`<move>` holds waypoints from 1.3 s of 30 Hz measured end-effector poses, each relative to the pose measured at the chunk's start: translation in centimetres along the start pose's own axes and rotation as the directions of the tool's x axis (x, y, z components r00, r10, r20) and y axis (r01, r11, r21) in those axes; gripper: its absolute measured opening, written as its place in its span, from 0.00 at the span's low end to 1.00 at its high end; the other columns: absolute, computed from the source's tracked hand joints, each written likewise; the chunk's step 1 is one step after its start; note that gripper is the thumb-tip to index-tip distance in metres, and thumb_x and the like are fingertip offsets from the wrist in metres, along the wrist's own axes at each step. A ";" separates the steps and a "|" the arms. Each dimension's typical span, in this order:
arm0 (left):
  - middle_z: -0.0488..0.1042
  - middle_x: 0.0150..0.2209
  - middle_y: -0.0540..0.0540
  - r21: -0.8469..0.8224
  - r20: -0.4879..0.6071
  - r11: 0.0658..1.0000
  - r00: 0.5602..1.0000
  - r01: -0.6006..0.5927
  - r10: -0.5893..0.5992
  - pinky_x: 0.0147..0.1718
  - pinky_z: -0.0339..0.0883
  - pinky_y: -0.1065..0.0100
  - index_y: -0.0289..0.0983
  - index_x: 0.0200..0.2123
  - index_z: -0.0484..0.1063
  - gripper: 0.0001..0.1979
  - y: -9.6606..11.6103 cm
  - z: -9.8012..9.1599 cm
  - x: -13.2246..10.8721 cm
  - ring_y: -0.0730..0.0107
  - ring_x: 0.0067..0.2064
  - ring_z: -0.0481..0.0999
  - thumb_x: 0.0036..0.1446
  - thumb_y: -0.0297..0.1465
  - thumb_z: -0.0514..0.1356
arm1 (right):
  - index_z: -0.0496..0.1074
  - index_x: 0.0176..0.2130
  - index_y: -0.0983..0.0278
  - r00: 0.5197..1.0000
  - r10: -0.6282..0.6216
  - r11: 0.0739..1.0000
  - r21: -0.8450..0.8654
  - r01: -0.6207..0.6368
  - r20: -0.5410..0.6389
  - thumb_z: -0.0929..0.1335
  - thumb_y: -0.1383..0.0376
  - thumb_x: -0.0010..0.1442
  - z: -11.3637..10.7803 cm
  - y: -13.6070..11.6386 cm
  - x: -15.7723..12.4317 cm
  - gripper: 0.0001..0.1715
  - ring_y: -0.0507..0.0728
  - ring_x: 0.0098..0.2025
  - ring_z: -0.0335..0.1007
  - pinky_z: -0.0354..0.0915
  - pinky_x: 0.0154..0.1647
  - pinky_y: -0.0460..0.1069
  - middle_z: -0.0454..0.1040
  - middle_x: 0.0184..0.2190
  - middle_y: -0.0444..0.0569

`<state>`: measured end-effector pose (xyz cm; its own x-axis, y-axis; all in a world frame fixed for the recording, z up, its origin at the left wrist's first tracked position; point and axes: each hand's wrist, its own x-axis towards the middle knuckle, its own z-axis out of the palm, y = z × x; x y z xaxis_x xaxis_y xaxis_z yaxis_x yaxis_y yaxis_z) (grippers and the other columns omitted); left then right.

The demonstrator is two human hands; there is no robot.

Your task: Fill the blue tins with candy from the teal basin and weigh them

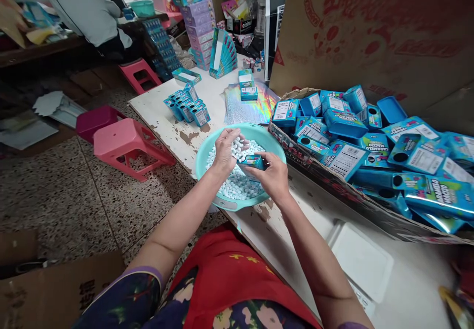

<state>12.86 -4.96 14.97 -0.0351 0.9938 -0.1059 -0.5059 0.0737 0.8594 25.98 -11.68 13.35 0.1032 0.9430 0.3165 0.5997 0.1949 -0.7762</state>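
Observation:
A turquoise basin full of small white candies stands at the table's edge. Over it, my left hand is cupped, its fingers curled round a heap of the white candies. Close beside it, my right hand grips a small blue candy box between thumb and fingers, also above the basin. The box's top faces up toward the cupped hand. Whether candies are inside the box cannot be seen.
At the right, a large carton holds many blue boxes. A white scale lies in front of it. Behind the basin are a group of blue boxes and a shiny holographic sheet. Pink stools stand left; a person is further back.

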 end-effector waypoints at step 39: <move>0.70 0.29 0.50 0.471 0.127 0.874 0.990 -0.117 0.064 0.24 0.66 0.72 0.39 0.35 0.66 0.14 0.8 -1.7 0.8 0.71 0.29 0.73 0.57 0.44 0.56 | 0.78 0.44 0.59 0.985 0.163 0.924 0.360 -0.129 -0.064 0.78 0.59 0.44 -0.8 2.6 -1.7 0.25 0.58 0.39 0.73 0.68 0.45 0.54 0.79 0.39 0.46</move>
<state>10.92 -4.26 14.73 0.0424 0.9990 0.0139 -0.0321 -0.0125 0.9994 27.96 -13.00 11.23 0.2498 0.9429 0.2202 0.2553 0.1552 -0.9543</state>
